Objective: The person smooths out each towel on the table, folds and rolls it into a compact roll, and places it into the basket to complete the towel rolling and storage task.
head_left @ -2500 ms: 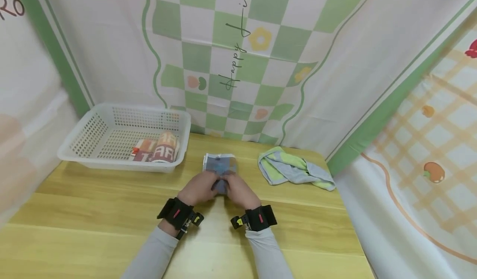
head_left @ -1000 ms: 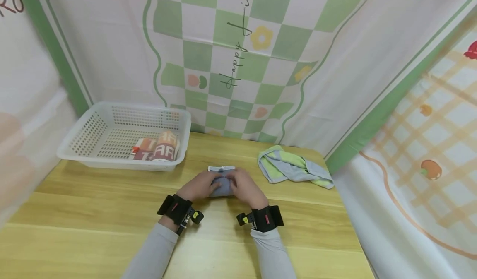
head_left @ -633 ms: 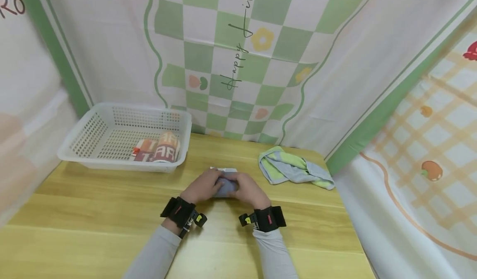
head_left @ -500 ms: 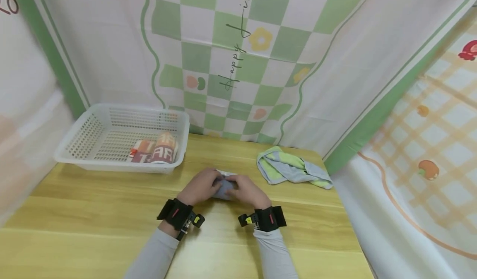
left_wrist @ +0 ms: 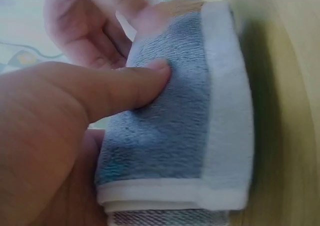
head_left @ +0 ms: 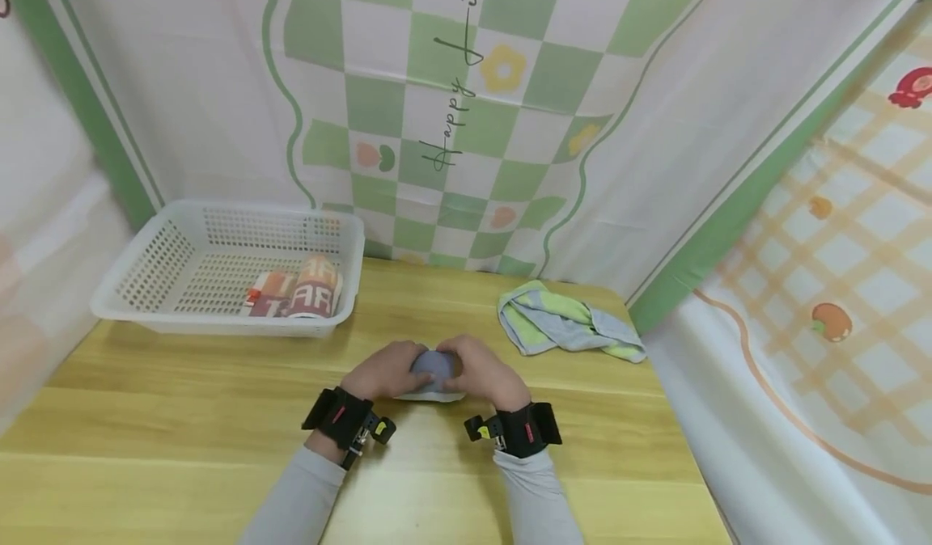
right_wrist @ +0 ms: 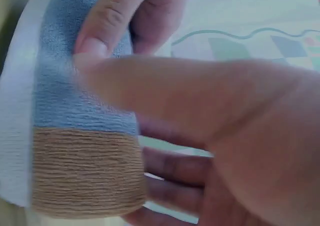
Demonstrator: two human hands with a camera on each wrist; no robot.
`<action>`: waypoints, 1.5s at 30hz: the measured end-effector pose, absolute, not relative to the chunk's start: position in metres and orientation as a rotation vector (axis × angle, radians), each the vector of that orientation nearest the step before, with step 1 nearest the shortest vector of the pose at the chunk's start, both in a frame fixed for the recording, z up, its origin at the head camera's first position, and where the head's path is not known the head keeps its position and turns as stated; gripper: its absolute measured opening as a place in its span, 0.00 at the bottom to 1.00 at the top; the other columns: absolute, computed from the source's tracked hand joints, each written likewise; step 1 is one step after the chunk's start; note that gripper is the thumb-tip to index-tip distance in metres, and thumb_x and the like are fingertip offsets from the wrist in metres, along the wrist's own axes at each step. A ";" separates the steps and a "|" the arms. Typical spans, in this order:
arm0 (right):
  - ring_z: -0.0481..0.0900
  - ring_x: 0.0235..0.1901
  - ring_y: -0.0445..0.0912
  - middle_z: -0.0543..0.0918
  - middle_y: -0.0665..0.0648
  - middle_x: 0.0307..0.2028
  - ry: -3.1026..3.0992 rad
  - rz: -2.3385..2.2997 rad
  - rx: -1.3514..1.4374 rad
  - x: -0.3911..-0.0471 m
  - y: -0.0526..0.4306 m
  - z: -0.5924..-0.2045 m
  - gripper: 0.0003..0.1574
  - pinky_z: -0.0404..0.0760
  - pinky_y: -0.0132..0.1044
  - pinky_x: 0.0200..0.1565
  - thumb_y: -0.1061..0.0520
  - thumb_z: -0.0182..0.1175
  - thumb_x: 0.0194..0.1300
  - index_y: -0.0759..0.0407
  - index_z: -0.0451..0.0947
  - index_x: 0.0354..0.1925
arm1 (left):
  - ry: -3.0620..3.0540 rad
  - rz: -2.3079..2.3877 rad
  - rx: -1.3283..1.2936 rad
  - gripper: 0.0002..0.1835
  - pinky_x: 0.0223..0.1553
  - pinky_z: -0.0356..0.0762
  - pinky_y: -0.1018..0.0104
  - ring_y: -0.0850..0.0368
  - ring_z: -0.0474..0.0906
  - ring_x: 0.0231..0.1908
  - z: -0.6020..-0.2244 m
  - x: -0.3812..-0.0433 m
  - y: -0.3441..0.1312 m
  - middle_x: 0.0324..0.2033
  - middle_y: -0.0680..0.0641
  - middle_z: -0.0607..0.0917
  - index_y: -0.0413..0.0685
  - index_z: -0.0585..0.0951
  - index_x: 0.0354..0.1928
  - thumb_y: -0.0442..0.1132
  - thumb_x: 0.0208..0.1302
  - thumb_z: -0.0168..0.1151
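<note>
A blue-grey towel (head_left: 434, 365) with a white hem and a brown band lies rolled up on the wooden table, between both hands. My left hand (head_left: 386, 371) grips its left part, the thumb laid across the near face in the left wrist view, where the towel roll (left_wrist: 185, 96) shows its layered end. From the other side my right hand (head_left: 486, 373) holds it, thumb on the near face and fingers behind; the brown end of the towel (right_wrist: 85, 171) faces the right wrist camera. Most fingertips are hidden behind the roll.
At the back left stands a white perforated basket (head_left: 218, 324) holding an orange and maroon rolled towel (head_left: 313, 293) and another lettered bundle (head_left: 273, 296). A crumpled green and grey cloth (head_left: 564, 323) lies at the back right. Patterned curtains hang behind and at both sides.
The towel's far end, earlier stretched out flat behind the hands, has been rolled in. Its white hem has gone from the far side to the near side. Basket and cloth stay put.
</note>
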State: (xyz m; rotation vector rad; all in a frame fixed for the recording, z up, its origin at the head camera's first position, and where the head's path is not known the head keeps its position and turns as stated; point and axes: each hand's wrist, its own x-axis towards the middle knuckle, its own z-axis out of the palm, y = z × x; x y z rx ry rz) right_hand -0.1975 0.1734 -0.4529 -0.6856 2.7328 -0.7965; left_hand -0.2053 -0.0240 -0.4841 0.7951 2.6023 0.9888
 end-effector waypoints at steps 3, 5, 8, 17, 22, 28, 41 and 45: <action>0.80 0.54 0.57 0.83 0.64 0.55 2.741 -0.786 -0.690 -0.199 0.173 -0.458 0.36 0.79 0.52 0.56 0.67 0.78 0.49 0.67 0.80 0.57 | 2.639 0.954 0.818 0.20 0.34 0.71 0.62 0.55 0.74 0.35 -0.488 -0.205 -0.021 0.39 0.46 0.82 0.38 0.81 0.55 0.45 0.70 0.64; 0.81 0.53 0.56 0.84 0.62 0.53 2.746 -0.809 -0.684 -0.201 0.174 -0.463 0.34 0.80 0.52 0.56 0.68 0.78 0.48 0.65 0.81 0.56 | 2.681 0.929 0.833 0.22 0.38 0.74 0.58 0.52 0.76 0.38 -0.488 -0.203 -0.018 0.41 0.44 0.82 0.39 0.80 0.57 0.44 0.66 0.68; 0.82 0.51 0.54 0.86 0.60 0.52 2.730 -0.849 -0.673 -0.205 0.175 -0.469 0.30 0.80 0.50 0.54 0.68 0.76 0.52 0.63 0.83 0.55 | 2.761 0.873 0.865 0.29 0.46 0.78 0.51 0.46 0.77 0.44 -0.486 -0.200 -0.015 0.46 0.41 0.82 0.39 0.79 0.59 0.41 0.57 0.76; 0.80 0.47 0.48 0.85 0.58 0.52 2.649 -0.844 -0.674 -0.209 0.181 -0.466 0.25 0.79 0.45 0.49 0.60 0.69 0.65 0.63 0.80 0.59 | 2.814 0.868 0.915 0.26 0.37 0.75 0.59 0.52 0.78 0.37 -0.493 -0.206 -0.013 0.40 0.44 0.85 0.39 0.81 0.55 0.41 0.56 0.77; 0.80 0.46 0.50 0.86 0.60 0.49 2.649 -0.842 -0.715 -0.207 0.177 -0.467 0.26 0.80 0.46 0.49 0.60 0.75 0.57 0.63 0.83 0.54 | 2.724 0.965 0.941 0.16 0.32 0.72 0.63 0.57 0.75 0.31 -0.493 -0.205 -0.016 0.33 0.50 0.83 0.43 0.81 0.44 0.43 0.60 0.74; 0.80 0.41 0.48 0.86 0.56 0.41 2.737 -0.818 -0.741 -0.210 0.172 -0.476 0.28 0.80 0.45 0.49 0.66 0.82 0.41 0.61 0.85 0.44 | 2.684 1.012 0.902 0.16 0.34 0.74 0.63 0.58 0.75 0.31 -0.493 -0.203 -0.011 0.32 0.50 0.82 0.42 0.80 0.44 0.45 0.64 0.71; 0.80 0.41 0.49 0.85 0.55 0.42 2.768 -0.740 -0.671 -0.217 0.175 -0.489 0.37 0.81 0.45 0.45 0.64 0.82 0.35 0.61 0.82 0.48 | 2.931 0.706 0.829 0.29 0.38 0.80 0.54 0.46 0.78 0.38 -0.500 -0.196 0.001 0.39 0.42 0.82 0.36 0.78 0.50 0.38 0.47 0.80; 0.80 0.39 0.47 0.85 0.53 0.41 2.743 -0.759 -0.669 -0.219 0.178 -0.493 0.37 0.80 0.43 0.43 0.60 0.82 0.37 0.60 0.82 0.49 | 2.988 0.690 0.835 0.31 0.43 0.80 0.51 0.45 0.76 0.43 -0.501 -0.196 0.001 0.43 0.40 0.81 0.36 0.79 0.51 0.39 0.45 0.81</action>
